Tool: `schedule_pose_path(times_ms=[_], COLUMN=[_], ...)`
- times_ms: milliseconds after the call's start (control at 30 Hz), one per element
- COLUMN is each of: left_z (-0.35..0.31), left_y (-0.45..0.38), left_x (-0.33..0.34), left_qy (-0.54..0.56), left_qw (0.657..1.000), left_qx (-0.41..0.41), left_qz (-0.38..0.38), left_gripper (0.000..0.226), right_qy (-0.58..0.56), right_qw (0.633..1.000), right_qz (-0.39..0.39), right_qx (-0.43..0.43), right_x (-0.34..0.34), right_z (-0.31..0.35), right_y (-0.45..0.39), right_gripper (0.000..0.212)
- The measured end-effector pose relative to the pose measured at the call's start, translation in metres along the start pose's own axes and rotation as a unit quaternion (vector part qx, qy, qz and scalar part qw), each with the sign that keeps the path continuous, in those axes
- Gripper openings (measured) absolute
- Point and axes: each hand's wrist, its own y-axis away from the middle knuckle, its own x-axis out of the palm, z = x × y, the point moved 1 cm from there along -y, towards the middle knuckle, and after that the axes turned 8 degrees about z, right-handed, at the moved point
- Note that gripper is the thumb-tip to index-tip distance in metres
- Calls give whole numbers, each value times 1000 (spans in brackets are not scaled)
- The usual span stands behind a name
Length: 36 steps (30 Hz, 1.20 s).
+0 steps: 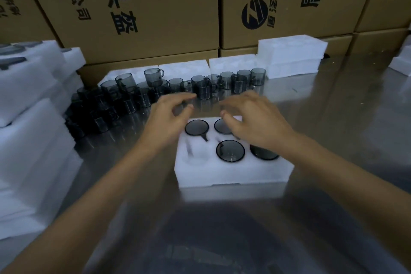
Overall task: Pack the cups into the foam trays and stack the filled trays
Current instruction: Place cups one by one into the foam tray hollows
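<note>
A: Head view. Foam tray (pixel 231 173) centre on the metal table (pixel 344 118), four cups (pixel 230 150) seated, pocket at its 9 o'clock vacant.
B: Hands?
A: Left hand (pixel 171 115) and right hand (pixel 251 118) hover over the tray's 12 o'clock edge, fingers spread, holding nothing. Loose cups (pixel 204 89) at 12, stacked trays (pixel 29 140) at 9.

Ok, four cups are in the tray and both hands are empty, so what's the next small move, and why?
Probably reach the left hand forward to a loose cup just beyond it. The foam tray has an empty pocket at its near left, and the right hand holds nothing.
</note>
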Motion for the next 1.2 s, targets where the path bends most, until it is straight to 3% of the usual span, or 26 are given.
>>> schedule_pose_path(times_ms=[100, 200, 433, 600, 733, 933, 1100, 1200], left_z=[39, 78, 124, 133, 129, 93, 46, 18], left_y=[-53, -83, -133, -158, -157, -118, -53, -14], left_x=[-19, -30, -35, -30, -24, -22, -17, -17], left_qy=[-78, -85, -162, -168, -141, -78, -52, -43], left_qw=[989, 976, 966, 957, 963, 987, 995, 997], left_qx=[-126, -201, -200, -237, -225, -114, -53, -40], left_qz=[-18, 1, 5, 7, -47, -85, -61, -53], left_gripper=[46, 49, 61, 48, 18, 4, 9, 17], right_qy=[-24, -58, -43, -46, -50, -57, -112, -159], right_qw=[996, 983, 985, 984, 985, 984, 988, 987], right_qz=[75, 132, 104, 111, 102, 90, 39, -5], right_qx=[49, 116, 132, 132, 132, 141, 100, 10], right_x=[17, 45, 66, 67, 68, 67, 59, 44], right_z=[3, 2, -9, -11, -12, -13, -9, 4], right_y=[-45, -65, -71, -75, -75, -76, -69, -59], right_gripper=[40, 44, 47, 47, 48, 48, 24, 41])
